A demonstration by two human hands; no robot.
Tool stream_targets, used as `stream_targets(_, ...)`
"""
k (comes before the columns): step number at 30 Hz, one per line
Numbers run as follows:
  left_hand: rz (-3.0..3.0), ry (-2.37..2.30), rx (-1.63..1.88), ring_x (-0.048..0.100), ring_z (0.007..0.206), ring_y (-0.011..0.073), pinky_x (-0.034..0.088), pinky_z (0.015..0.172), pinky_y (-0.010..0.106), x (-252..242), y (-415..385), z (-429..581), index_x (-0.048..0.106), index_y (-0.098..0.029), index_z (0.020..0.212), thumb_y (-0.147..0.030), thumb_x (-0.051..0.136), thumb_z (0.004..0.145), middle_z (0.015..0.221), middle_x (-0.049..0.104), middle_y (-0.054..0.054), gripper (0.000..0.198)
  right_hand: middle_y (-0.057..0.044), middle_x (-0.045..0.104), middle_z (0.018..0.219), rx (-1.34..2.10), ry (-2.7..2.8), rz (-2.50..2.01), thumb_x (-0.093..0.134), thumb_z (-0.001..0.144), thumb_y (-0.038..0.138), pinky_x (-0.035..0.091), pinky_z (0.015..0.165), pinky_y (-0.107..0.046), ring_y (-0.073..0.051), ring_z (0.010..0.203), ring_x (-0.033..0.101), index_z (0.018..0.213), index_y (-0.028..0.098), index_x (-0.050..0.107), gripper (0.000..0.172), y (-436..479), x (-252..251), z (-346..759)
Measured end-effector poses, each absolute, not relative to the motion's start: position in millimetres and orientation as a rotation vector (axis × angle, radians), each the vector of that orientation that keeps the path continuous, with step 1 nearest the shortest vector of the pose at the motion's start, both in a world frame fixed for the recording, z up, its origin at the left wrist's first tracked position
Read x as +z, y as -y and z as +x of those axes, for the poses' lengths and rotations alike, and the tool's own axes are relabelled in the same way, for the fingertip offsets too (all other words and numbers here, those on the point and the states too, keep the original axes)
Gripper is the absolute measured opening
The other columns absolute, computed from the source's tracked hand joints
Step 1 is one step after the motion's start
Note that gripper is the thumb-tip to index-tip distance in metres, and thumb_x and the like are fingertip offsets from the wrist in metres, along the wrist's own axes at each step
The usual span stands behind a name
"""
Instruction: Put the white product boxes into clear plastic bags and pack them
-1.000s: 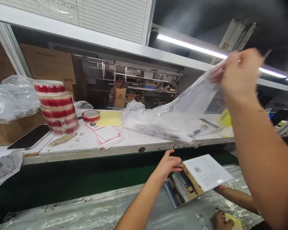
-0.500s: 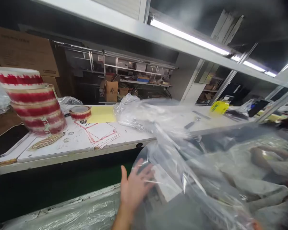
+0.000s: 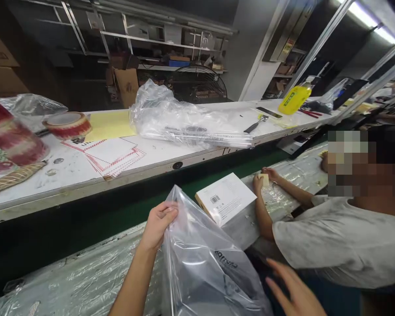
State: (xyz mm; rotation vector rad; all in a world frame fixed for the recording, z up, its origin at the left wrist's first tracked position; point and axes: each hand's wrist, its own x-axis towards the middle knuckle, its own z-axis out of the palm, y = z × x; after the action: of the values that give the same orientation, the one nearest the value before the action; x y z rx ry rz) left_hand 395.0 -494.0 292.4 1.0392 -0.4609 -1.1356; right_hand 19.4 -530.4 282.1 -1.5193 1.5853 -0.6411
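Observation:
My left hand (image 3: 158,223) pinches the top corner of a clear plastic bag (image 3: 204,267) with dark print on it. The bag hangs down toward the bottom of the view. At the bag's right side, my right hand (image 3: 291,289) has its fingers apart and holds nothing; whether it touches the plastic I cannot tell. Just beyond the bag lies a white box (image 3: 226,198) with a barcode, on the plastic-covered surface (image 3: 95,272).
A white bench (image 3: 158,157) bears a pile of clear bags (image 3: 184,118), tape rolls (image 3: 67,125), labels (image 3: 113,156), a small hammer (image 3: 256,123) and a yellow bottle (image 3: 295,97). A co-worker (image 3: 342,237) sits at the right, both hands on a small pale piece (image 3: 265,180).
The bag has come down off the bench side and hangs from my left hand, which has closed on its corner. My right hand has come into fuller view. The camera has tilted downward.

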Motion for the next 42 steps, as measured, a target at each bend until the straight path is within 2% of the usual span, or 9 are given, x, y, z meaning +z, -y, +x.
stream_targets(5,0.894,0.576,-1.368,0.063,0.058,0.0145,0.050,0.058,0.024,303,509,374,0.080,-0.014,0.078,-0.039,0.095,0.054,0.068,0.072,0.005,0.038,-0.002,0.070,0.119,-0.894,-0.995,-1.842,0.053,0.093,0.051,0.052,0.105,-0.052,-0.031,0.115,0.065,0.113,0.040,0.071,0.030,581,351,116)
stream_targets(8,0.836,0.708,-1.442,0.064,0.061,0.0164,0.049,0.061,0.025,315,512,374,0.081,-0.015,0.081,-0.042,0.092,0.059,0.071,0.073,0.007,0.036,-0.006,0.060,0.137,-0.375,-0.430,-1.920,0.067,0.086,0.045,0.045,0.111,-0.049,-0.030,0.128,0.054,0.136,0.029,0.058,0.053,610,367,179)
stream_targets(14,1.091,0.717,-1.085,0.062,0.071,0.0149,0.046,0.067,0.023,323,483,398,0.082,-0.019,0.090,-0.045,0.084,0.072,0.082,0.075,0.006,0.032,-0.002,0.061,0.080,-0.161,-0.289,-1.556,0.054,0.095,0.053,0.050,0.070,-0.030,-0.015,0.072,0.056,0.109,0.018,0.069,0.040,612,337,193)
stream_targets(19,1.128,0.756,-1.092,0.059,0.068,0.0136,0.045,0.064,0.022,316,458,406,0.080,-0.018,0.083,-0.048,0.080,0.075,0.078,0.071,0.004,0.032,-0.006,0.058,0.106,-0.331,-0.205,-1.509,0.070,0.087,0.046,0.046,0.085,-0.030,-0.016,0.096,0.055,0.084,0.018,0.058,0.031,589,319,192)
stream_targets(22,1.141,0.831,-1.018,0.062,0.076,0.0168,0.047,0.069,0.025,318,450,413,0.078,-0.017,0.072,-0.041,0.082,0.075,0.085,0.072,0.006,0.024,-0.003,0.064,0.098,-0.398,-0.217,-1.314,0.072,0.086,0.042,0.048,0.075,-0.028,-0.014,0.082,0.059,0.083,0.021,0.044,0.035,586,316,190)
stream_targets(27,1.057,0.939,-1.109,0.068,0.077,0.0212,0.050,0.070,0.029,327,440,431,0.069,-0.018,0.066,-0.030,0.084,0.072,0.078,0.074,0.008,0.020,0.000,0.065,0.090,-0.030,-0.440,-1.405,0.079,0.079,0.037,0.048,0.071,-0.026,-0.014,0.078,0.059,0.114,0.022,0.060,0.043,595,321,167)
stream_targets(33,0.714,1.000,-1.608,0.071,0.068,0.0227,0.051,0.057,0.029,318,457,409,0.067,-0.020,0.088,-0.048,0.066,0.089,0.084,0.077,0.012,0.028,-0.001,0.063,0.076,-0.047,-0.477,-1.687,0.080,0.075,0.042,0.045,0.069,-0.026,-0.015,0.075,0.057,0.071,0.017,0.070,0.028,594,324,149)
stream_targets(38,1.085,1.074,-1.424,0.061,0.118,0.0279,0.049,0.099,0.035,308,476,317,0.074,-0.025,0.114,-0.031,0.081,0.076,0.127,0.067,0.008,0.039,-0.006,0.070,0.081,-0.253,-0.553,-1.451,0.076,0.076,0.043,0.050,0.069,-0.030,-0.020,0.076,0.063,0.082,0.016,0.075,0.027,584,321,130)
stream_targets(42,1.340,0.781,-1.178,0.063,0.075,0.0222,0.050,0.071,0.030,289,483,245,0.074,-0.019,0.068,-0.043,0.072,0.082,0.072,0.068,0.004,0.027,-0.001,0.066,0.066,-0.455,-0.860,-1.612,0.077,0.074,0.035,0.046,0.062,-0.028,-0.018,0.066,0.059,0.068,0.020,0.069,0.019,586,319,103)
